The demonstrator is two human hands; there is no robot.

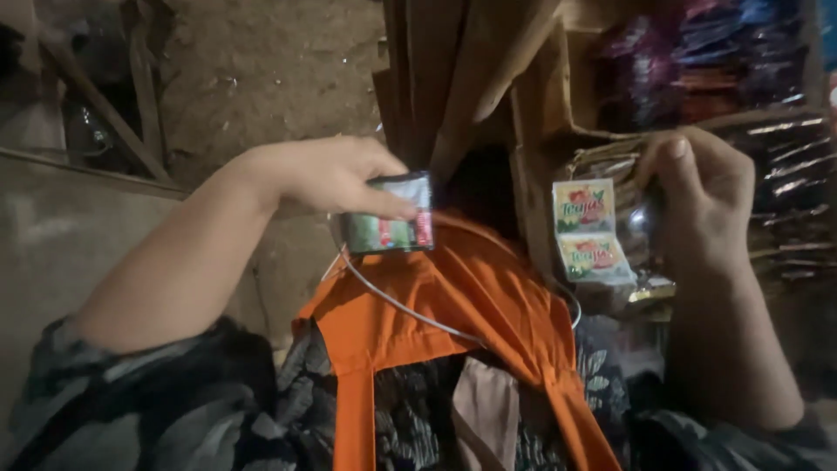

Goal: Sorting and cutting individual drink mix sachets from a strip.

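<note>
At far left a dim concrete ledge (78, 227) runs under some slanted wooden slats (105, 105), with a bare dirt floor (270, 70) beyond them. The left hand (327, 174) reaches in from the left, arm bare to a dark patterned sleeve (131, 401), and its grip is closed on a small dark sachet (390, 218) with green and red print, thumb on top and fingers under it. The sachet hangs just above an orange cloth bag (453, 305) that lies open across the lap, near the middle of the view. A thin white cord (392, 301) curves over the orange cloth, and a beige flap (484, 410) shows inside the bag's mouth. Behind the bag stand brown cardboard panels (471, 78). Right of them, two pale sachets (589, 231) with red and green print hang one above the other in a strip, just beside the right hand (706, 205). The right hand's grip is closed, fingers curled around a clear plastic packet (641, 227) next to that strip. Far right, shelves (697, 122) hold rows of shiny dark wrapped goods (793, 183), too blurred to tell apart.
</note>
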